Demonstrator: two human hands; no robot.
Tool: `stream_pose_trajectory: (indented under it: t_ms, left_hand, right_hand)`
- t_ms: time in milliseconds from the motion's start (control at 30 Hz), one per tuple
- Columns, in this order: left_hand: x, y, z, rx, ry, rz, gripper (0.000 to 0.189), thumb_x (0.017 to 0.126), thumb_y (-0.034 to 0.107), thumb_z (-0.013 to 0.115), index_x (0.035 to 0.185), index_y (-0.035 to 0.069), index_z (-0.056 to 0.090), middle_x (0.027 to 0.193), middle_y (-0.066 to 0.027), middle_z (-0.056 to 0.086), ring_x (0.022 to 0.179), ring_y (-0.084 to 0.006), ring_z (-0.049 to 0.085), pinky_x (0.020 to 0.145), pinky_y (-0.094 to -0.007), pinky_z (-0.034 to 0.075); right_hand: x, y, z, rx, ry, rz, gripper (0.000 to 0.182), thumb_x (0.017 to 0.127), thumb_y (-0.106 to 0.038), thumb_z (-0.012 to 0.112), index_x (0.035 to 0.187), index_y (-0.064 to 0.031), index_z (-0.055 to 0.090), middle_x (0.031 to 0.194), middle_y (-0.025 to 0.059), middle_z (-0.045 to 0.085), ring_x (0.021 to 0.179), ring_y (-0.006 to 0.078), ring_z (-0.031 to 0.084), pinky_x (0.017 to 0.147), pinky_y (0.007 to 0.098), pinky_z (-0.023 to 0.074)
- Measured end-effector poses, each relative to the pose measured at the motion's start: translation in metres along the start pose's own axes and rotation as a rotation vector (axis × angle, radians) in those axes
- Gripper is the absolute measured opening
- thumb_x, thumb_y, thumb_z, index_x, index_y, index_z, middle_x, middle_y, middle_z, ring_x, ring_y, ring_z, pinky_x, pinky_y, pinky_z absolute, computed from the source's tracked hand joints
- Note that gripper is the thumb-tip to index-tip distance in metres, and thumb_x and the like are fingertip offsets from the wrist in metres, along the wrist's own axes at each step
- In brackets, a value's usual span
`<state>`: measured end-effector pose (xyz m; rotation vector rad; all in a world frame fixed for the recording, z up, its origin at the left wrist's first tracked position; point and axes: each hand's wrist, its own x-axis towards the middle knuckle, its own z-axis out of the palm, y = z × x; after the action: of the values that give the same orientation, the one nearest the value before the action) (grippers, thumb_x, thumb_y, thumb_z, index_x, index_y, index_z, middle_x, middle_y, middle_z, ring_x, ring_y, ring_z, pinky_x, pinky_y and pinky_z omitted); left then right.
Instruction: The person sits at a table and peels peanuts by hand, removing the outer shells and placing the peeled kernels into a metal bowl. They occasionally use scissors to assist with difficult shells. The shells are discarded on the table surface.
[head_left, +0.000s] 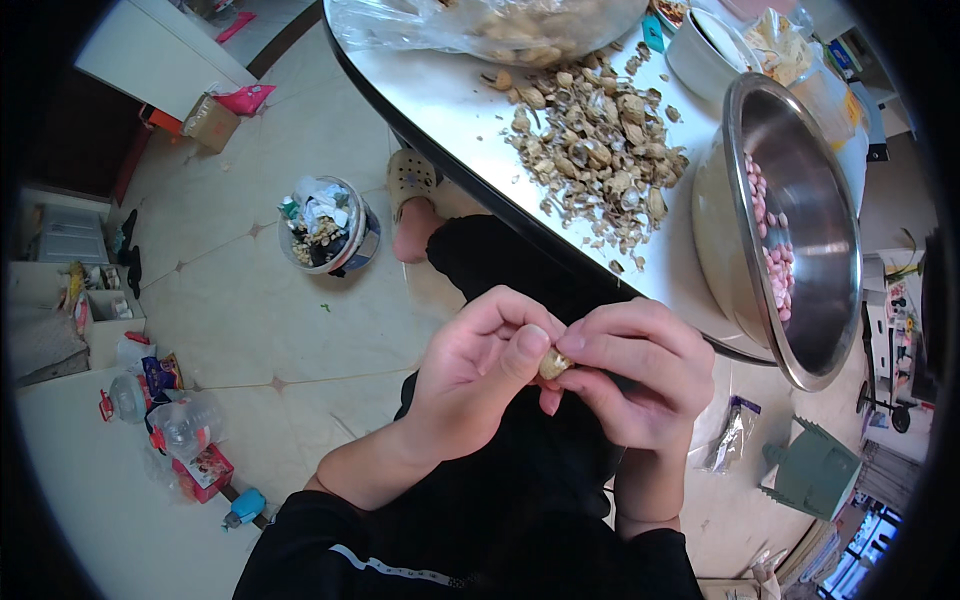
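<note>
Over my lap, just off the table's edge, my left hand (487, 367) and my right hand (645, 367) meet, both gripping one peanut in its shell (556, 364) between thumbs and fingertips. Beyond them, a heap of broken peanut shells (600, 150) lies on the white table (457, 97). A clear plastic bag of unshelled peanuts (517, 30) rests at the table's far side. To the right stands a stainless steel basin (814, 187), with pink shelled peanuts (780, 277) inside it.
A white bowl (697, 67) stands behind the basin, beside a small teal object (652, 34). On the floor at the left is a bin (360, 240) filled with rubbish. A dustpan (814, 469) and a plastic packet (731, 435) lie on the floor at right.
</note>
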<state>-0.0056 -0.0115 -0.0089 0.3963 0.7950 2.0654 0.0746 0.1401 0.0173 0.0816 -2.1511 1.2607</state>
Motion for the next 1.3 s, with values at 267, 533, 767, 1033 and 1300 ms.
stream_pose_trajectory:
  t_ms: [267,533,767,1033,1300]
  left_hand:
    - [0.001,0.013,0.007,0.278,-0.042,-0.073,0.025,0.091,0.007,0.068,0.107,-0.01,0.062,0.098,-0.0158,0.065,0.081,-0.0177,0.065,0.072,-0.0261,0.054]
    - [0.0,0.014,0.015,0.502,-0.03,-0.089,0.02,0.092,0.007,0.067,0.099,-0.011,0.067,0.097,-0.0187,0.066,0.078,-0.0179,0.065,0.068,-0.0249,0.052]
    - [-0.002,0.003,0.031,1.025,0.01,0.306,0.016,0.094,0.003,0.061,0.099,-0.012,0.066,0.096,-0.0165,0.066,0.072,-0.0157,0.064,0.063,-0.0234,0.051]
    - [-0.001,-0.01,0.031,0.625,0.112,0.121,0.016,0.096,0.001,0.058,0.104,-0.01,0.066,0.096,-0.0138,0.066,0.078,-0.0139,0.064,0.069,-0.0229,0.054]
    - [-0.005,-0.022,0.023,0.217,0.178,-0.122,0.029,0.102,0.017,0.053,0.107,-0.009,0.066,0.098,-0.0104,0.066,0.078,-0.0129,0.062,0.072,-0.0239,0.052]
  right_hand:
    - [-0.004,0.004,-0.025,-0.089,-0.071,-0.079,0.027,0.066,-0.015,0.086,0.083,-0.0004,0.072,0.076,0.0088,0.068,0.065,0.0188,0.065,0.054,0.0256,0.0483]
    - [-0.005,0.003,-0.034,-0.125,-0.078,-0.191,0.021,0.065,-0.012,0.084,0.081,-0.004,0.072,0.074,0.0049,0.067,0.059,0.0165,0.061,0.05,0.0245,0.0464]
    - [-0.007,-0.012,-0.036,-0.292,-0.142,-0.116,0.022,0.068,-0.004,0.077,0.088,-0.0018,0.068,0.079,0.0066,0.064,0.063,0.02,0.062,0.053,0.0276,0.0496]
    - [-0.013,-0.002,-0.033,-0.338,-0.116,-0.244,0.027,0.066,0.0,0.07,0.093,0.0026,0.065,0.082,0.0089,0.064,0.068,0.0215,0.063,0.055,0.0277,0.0516]
    - [-0.022,0.006,-0.03,-0.364,-0.145,-0.303,0.032,0.063,-0.003,0.07,0.094,0.0049,0.065,0.085,0.0109,0.065,0.071,0.0234,0.065,0.059,0.0274,0.0535]
